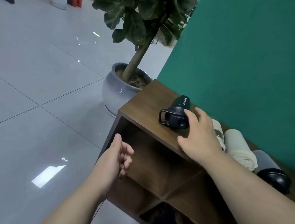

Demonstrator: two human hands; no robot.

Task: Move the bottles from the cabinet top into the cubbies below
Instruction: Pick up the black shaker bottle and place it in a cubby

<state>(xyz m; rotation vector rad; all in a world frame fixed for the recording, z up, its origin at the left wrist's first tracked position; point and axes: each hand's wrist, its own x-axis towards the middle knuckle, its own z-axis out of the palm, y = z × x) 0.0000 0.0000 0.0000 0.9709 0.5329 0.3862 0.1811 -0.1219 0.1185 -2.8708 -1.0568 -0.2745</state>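
While the wooden cabinet point(144, 102) stands against a green wall point(250, 59) on grey floor tiles point(27, 79), a potted plant point(126, 83) beside its far end, a black bottle point(177, 113) lies on its side on top, carry-loop cap toward the camera, long axis running toward the wall. Right hand point(200, 134) spread open, fingertips touching the cap. Left hand point(114, 160) loosely curled, empty, before the upper cubby point(156, 160).

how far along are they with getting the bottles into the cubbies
Little looks done: the upper cubbies in view look empty. In hand: the right hand is spread over the black bottle lying on the cabinet top, not yet gripping. The left hand is empty. Left: cream bottles and a grey bottle on top.
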